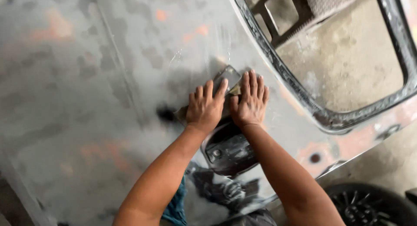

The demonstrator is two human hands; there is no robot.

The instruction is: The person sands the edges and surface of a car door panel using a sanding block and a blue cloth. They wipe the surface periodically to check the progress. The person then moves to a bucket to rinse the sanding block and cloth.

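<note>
Dusty concrete workshop floor [347, 56] beyond a grey, primer-patched sheet-metal car door panel [87, 78], seen through the panel's black-rimmed window opening [321, 117]. Both hands flat on a dark, rectangular sanding sheet [228, 76], pressed against the panel just above the recessed black door-handle pocket [228, 150]. Left hand [205, 108] with fingers spread and lying over the sheet's lower part; right hand [249, 100] just beside it, fingers straight and close together, palm down on the sheet's right edge. No grasp around anything, only downward pressure.

Step in hand, by the look of it: rubbing down the filler-grey surface around the handle pocket. Next move likely calling for even pressure and a stroke kept clear of the pocket's lip and of the window rim close to the right.

Nearby: orange-pink bare patches [56, 28] scattered over the panel, a black ribbed wheel [369, 206] at lower right, a dark metal stand [282, 13] seen through the opening.
</note>
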